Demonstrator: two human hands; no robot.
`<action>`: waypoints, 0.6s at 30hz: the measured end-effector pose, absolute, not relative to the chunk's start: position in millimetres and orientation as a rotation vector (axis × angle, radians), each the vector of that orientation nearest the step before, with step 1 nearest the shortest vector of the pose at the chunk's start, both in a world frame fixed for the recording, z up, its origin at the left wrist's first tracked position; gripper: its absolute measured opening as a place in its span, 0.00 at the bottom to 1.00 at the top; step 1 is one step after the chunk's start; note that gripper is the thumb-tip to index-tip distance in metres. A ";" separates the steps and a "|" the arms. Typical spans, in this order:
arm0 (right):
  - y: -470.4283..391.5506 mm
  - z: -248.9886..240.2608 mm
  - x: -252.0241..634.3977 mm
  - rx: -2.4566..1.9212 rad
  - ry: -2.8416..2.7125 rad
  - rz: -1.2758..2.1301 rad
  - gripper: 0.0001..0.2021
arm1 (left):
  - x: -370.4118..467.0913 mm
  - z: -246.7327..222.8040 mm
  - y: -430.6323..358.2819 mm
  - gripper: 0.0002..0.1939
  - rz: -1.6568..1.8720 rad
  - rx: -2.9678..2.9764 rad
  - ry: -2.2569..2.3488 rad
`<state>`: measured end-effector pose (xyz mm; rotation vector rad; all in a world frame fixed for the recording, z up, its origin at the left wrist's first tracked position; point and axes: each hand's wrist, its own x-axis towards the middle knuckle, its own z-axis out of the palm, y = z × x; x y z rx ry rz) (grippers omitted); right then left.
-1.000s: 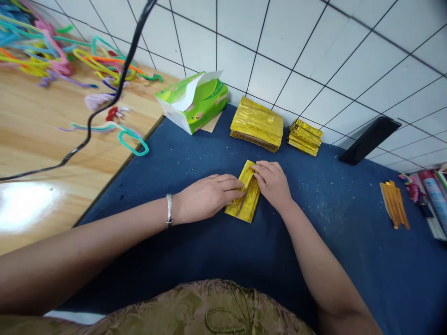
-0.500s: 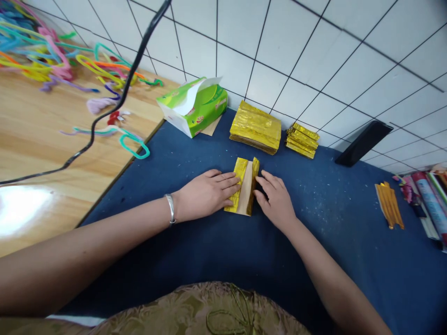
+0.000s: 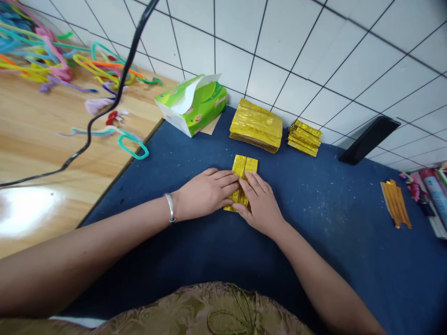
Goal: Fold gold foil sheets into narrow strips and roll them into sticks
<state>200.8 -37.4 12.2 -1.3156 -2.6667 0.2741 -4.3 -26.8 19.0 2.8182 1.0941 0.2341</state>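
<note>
A sheet of gold foil paper [image 3: 245,164] lies on the dark blue table top, with its two long sides folded inward so they meet along a middle seam. My left hand [image 3: 209,193] rests flat on the left fold, fingers stretched out. On the right fold lies my right hand [image 3: 260,202], palm down with its fingers spread. Both hands press on the paper and hide much of its lower half. Behind it sits a thick stack of gold foil sheets [image 3: 256,123], and beside that a small pile of folded gold strips [image 3: 304,138].
A green tissue pack [image 3: 195,109] stands at the back left. Colourful fuzzy stems [image 3: 56,56] litter the wooden table, crossed by a black cable [image 3: 120,88]. A black slab [image 3: 368,140] leans on the tiled wall. Orange-gold folded strips [image 3: 396,204] lie right, near books [image 3: 435,195].
My right hand has moved left and pressed the raised right edge of the gold paper down, covering the brown strip. My left hand has stayed on the left fold.
</note>
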 end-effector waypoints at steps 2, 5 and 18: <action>-38.2 12.0 201.0 -1.341 -2.679 0.273 0.32 | -4.5 18.1 -26.7 0.23 0.231 2.814 1.093; -38.6 11.3 202.3 -1.356 -2.698 0.270 0.33 | -5.1 15.4 -26.7 0.25 0.240 2.808 1.100; -29.9 6.8 216.4 -1.247 -2.754 0.317 0.28 | -10.4 10.7 -20.1 0.27 0.308 2.718 1.055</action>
